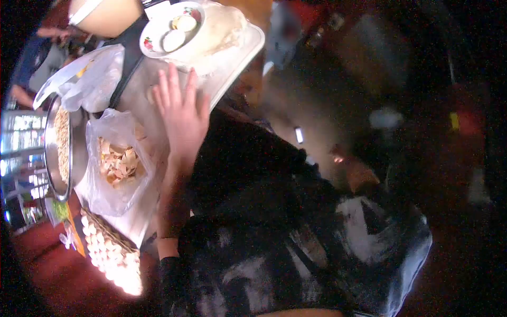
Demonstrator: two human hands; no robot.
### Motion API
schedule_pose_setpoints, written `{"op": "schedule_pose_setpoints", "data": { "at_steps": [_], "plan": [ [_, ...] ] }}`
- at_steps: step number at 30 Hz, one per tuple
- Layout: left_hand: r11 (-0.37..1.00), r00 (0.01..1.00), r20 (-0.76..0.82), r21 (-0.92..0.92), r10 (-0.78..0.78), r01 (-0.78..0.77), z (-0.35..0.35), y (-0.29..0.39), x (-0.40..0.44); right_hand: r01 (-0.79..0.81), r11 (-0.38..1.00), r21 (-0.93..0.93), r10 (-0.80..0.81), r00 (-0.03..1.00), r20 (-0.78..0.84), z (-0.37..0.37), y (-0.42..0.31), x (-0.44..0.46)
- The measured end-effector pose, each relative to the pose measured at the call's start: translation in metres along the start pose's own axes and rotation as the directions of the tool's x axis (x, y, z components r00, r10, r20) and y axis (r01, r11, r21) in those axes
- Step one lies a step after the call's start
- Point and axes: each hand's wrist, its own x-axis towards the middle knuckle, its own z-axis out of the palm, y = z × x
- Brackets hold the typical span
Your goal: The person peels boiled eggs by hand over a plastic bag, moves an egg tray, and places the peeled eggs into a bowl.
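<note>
My left hand (184, 113) is stretched out over the pale tabletop, fingers spread, holding nothing. Just beyond its fingertips is a floral-rimmed bowl (149, 44) with two peeled eggs (174, 40) in it. The bowl sits beside a whitish tray or board (224, 39). Left of my wrist, a clear plastic bag (97, 195) holds broken eggshells (120, 164). In the dim area to the right, what seems to be my right hand (340, 157) shows faintly; its fingers are too dark to make out.
A metal bowl (52, 174) of grain-like bits stands at the left, near a white plastic bag (103, 71). A tray of eggs (111, 251) lies at lower left. A tan container (105, 16) is at the top. Another person's arm (50, 33) shows at upper left.
</note>
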Motion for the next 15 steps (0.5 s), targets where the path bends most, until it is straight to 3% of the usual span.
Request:
{"op": "schedule_pose_setpoints", "data": {
  "at_steps": [5,8,9,11,12,13,14,15],
  "plan": [
    [0.95,0.99,-0.011,-0.279,0.143,-0.14,0.01,0.03,-0.006,-0.104,0.991,0.089,0.105,0.994,-0.003,0.011,-0.017,-0.022],
    [0.872,0.991,-0.054,-0.473,0.119,-0.13,0.019,0.035,-0.01,-0.093,0.969,0.228,0.1,0.995,-0.023,-0.006,-0.041,-0.023],
    [0.861,0.988,-0.046,-0.485,0.149,-0.152,0.022,0.037,-0.01,-0.028,0.935,0.354,0.058,0.996,-0.073,-0.015,-0.045,-0.02],
    [0.86,0.99,-0.078,-0.49,0.121,-0.144,0.029,0.043,-0.01,0.311,0.734,0.604,-0.142,0.94,-0.311,-0.019,-0.054,-0.003],
    [0.856,0.989,-0.087,-0.495,0.122,-0.15,0.034,0.046,-0.008,0.321,0.898,0.302,-0.216,0.918,-0.332,-0.026,-0.069,0.0],
    [0.856,0.984,-0.094,-0.485,0.153,-0.179,0.037,0.049,-0.001,0.298,0.954,-0.04,-0.295,0.9,-0.32,-0.034,-0.079,0.001],
    [0.864,0.982,-0.12,-0.468,0.146,-0.186,0.039,0.055,0.006,0.286,0.958,-0.016,-0.276,0.907,-0.319,-0.023,-0.073,0.009],
    [0.873,0.979,-0.149,-0.449,0.137,-0.19,0.042,0.061,0.016,0.173,0.985,0.01,-0.16,0.93,-0.331,-0.004,-0.067,0.026]
  ]
}}
